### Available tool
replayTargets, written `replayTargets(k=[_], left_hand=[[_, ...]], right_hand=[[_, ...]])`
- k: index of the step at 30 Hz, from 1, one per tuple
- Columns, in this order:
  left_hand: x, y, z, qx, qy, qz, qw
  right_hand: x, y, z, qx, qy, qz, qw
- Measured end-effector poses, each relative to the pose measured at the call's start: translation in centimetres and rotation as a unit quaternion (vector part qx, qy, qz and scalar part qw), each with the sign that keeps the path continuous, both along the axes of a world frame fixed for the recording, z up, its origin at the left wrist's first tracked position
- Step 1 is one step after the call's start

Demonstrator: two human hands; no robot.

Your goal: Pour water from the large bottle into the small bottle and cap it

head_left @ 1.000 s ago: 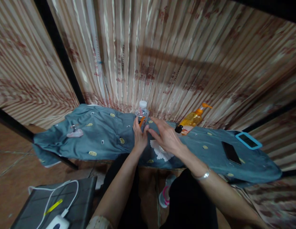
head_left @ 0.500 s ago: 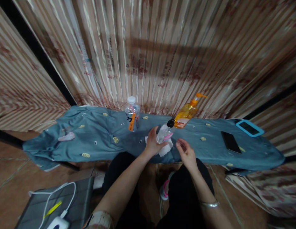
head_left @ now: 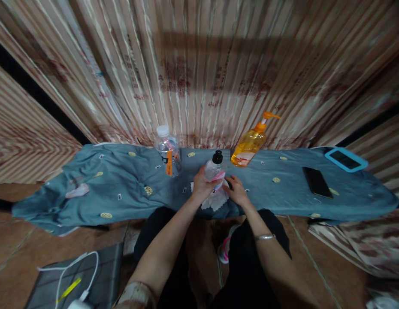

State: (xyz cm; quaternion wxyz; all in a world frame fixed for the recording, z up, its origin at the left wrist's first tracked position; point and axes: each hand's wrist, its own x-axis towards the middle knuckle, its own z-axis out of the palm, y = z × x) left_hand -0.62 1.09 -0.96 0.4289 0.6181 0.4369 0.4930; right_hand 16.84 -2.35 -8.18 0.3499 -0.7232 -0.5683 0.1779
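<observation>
My left hand is wrapped round a small clear bottle with a black cap and pink label, held upright over a white tissue on the blue-grey patterned cloth. My right hand touches the bottle's lower right side and the tissue, fingers curled. A clear water bottle with a white cap and orange tag stands to the left behind. An orange pump bottle stands behind on the right.
A black phone and a blue-cased device lie at the cloth's right end. A small pink-white object lies at its left. A dark box with a white cable sits on the floor at lower left. Striped curtains hang behind.
My left hand left the water bottle, took the small black-capped bottle and brought it upright over the tissue. My right hand drew back, then came in to the bottle's base. The view shifted.
</observation>
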Motion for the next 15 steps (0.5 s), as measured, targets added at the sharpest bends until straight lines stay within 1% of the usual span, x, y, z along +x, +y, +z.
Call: replayTargets(k=[2, 5, 9, 12, 15], left_hand=[[-0.6, 0.3, 0.6, -0.002, -0.006, 0.008, 1.000], [-1.5, 0.6, 1.3, -0.013, -0.003, 0.033, 0.999], [-1.9, 0.7, 1.2, -0.019, -0.011, 0.047, 0.999], [-1.6, 0.4, 0.8, -0.036, -0.026, 0.042, 0.998], [-1.2, 0.0, 0.6, -0.040, -0.036, 0.022, 0.998]], right_hand=[[-0.6, 0.1, 0.0, 0.013, 0.043, -0.006, 0.999], [-1.6, 0.3, 0.4, 0.039, 0.147, -0.019, 0.988], [-2.2, 0.0, 1.0, 0.043, 0.227, -0.034, 0.972], [-2.4, -0.5, 1.3, 0.032, 0.309, -0.053, 0.949], [-3.0, -1.2, 1.8, 0.020, 0.398, -0.059, 0.915]])
